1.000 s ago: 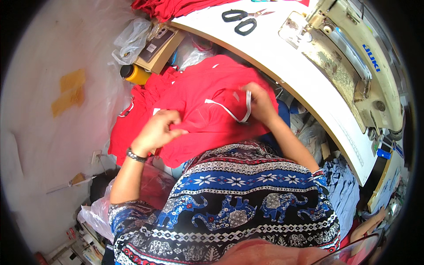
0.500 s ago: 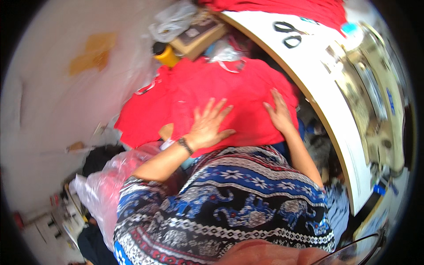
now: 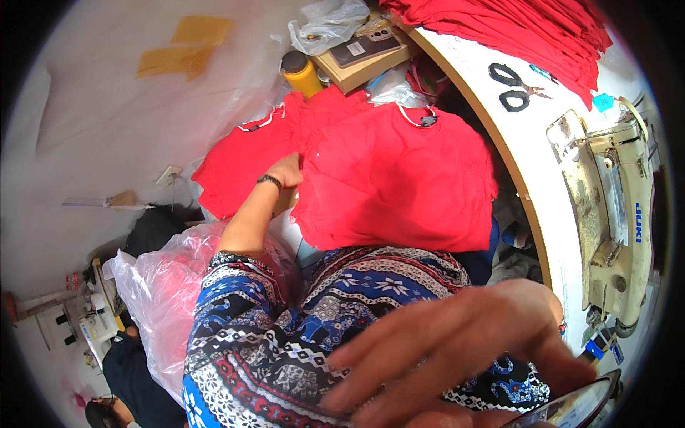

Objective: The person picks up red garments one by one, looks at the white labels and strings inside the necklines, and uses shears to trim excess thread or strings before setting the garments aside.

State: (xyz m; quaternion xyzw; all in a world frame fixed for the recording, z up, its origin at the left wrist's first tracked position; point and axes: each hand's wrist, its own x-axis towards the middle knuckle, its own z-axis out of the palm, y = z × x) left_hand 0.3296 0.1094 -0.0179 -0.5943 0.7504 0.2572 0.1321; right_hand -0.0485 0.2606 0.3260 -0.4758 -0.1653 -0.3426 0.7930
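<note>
A red shirt (image 3: 399, 178) with a white neckline tape and dark label lies spread over my lap. To its left lies another red garment (image 3: 239, 167) with a similar neckline tape. My left hand (image 3: 287, 171), with a dark wristband, is closed at the left edge of the shirt, where the two meet; its fingertips are hidden. Close to the camera, my right hand (image 3: 457, 342) is raised over my patterned clothing, blurred, fingers stretched and apart, holding nothing visible.
On my right, a curved white table (image 3: 492, 118) carries a sewing machine (image 3: 617, 200), black-handled scissors (image 3: 515, 89) and red fabric (image 3: 514, 32). Ahead are a yellow bottle (image 3: 303, 77) and a phone (image 3: 364, 48) on a box. A plastic bag (image 3: 168, 285) lies left; a person (image 3: 139, 381) is beyond.
Both hands lay flat on the red shirt before. The left has moved up and left to the shirt's edge and closed; the right has lifted off toward the camera.
</note>
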